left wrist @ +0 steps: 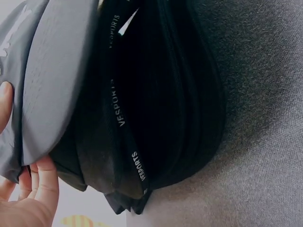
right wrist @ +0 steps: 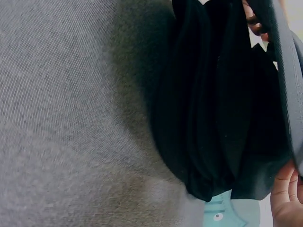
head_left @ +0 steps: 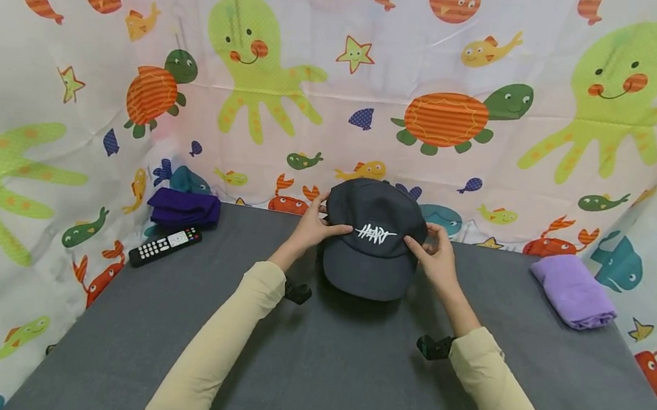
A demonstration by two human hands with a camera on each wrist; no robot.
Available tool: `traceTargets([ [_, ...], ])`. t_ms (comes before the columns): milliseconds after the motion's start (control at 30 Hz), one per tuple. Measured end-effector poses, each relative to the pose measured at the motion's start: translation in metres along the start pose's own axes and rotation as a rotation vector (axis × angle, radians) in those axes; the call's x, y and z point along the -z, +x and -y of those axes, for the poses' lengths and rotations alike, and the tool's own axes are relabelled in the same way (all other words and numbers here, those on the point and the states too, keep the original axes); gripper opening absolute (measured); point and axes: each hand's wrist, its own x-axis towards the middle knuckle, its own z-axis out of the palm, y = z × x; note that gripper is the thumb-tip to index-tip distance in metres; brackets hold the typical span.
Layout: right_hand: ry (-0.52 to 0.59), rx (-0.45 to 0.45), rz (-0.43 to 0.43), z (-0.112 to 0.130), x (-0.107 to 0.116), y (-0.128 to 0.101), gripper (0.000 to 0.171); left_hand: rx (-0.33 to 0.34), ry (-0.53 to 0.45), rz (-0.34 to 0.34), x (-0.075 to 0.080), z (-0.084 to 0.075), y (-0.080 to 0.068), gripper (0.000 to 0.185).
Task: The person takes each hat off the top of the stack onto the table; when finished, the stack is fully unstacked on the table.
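A dark cap (head_left: 366, 274) with white lettering on its front faces me near the back of the table. My left hand (head_left: 310, 229) grips its left side, thumb on the front panel. On the opposite side my right hand (head_left: 439, 259) pinches the cap in the same way. Below the grey brim (left wrist: 59, 80) in the left wrist view, black layered brims (left wrist: 199, 109) and a lettered inner band (left wrist: 116, 101) show, like other caps stacked there. The right wrist view shows these black layers (right wrist: 203, 109) close to the tabletop, beside my right hand's fingers (right wrist: 284, 184).
A folded dark purple cloth (head_left: 183, 208) and a black remote control (head_left: 165, 246) lie at the back left of the grey table (head_left: 343, 385). At the right is a folded lilac cloth (head_left: 575, 291). A curtain printed with sea animals (head_left: 350, 30) encloses the back and sides.
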Motion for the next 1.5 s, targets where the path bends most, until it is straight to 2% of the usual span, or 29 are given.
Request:
traceTargets([
  [200,0.138,0.024,-0.014,0.017,-0.001,-0.005,0.047,0.018,-0.059,-0.016,0.004,0.0,-0.002,0.091],
  [333,0.17,0.027,-0.005,0.033,-0.002,-0.011,0.045,0.037,-0.086,-0.049,0.006,0.002,-0.004,0.088],
  [633,0.168,-0.021,0.003,0.05,-0.01,-0.022,0.043,0.068,-0.134,-0.073,0.013,0.008,-0.014,0.083],
  [867,0.154,-0.015,0.004,0.06,-0.019,-0.027,0.045,0.076,-0.17,-0.076,0.024,0.009,-0.024,0.083],
  [1000,0.152,-0.036,-0.001,0.055,-0.026,-0.027,0.047,0.072,-0.185,-0.08,0.031,0.011,-0.028,0.083],
  [1200,0.075,-0.028,-0.028,0.044,-0.042,-0.027,0.049,0.075,-0.16,-0.098,0.043,0.014,-0.039,0.077],
  [1433,0.123,-0.066,0.01,0.079,-0.052,-0.045,0.045,0.089,-0.15,-0.099,0.058,0.019,-0.052,0.077],
  [1500,0.125,-0.071,0.018,0.083,-0.056,-0.048,0.044,0.091,-0.148,-0.095,0.062,0.02,-0.055,0.077],
])
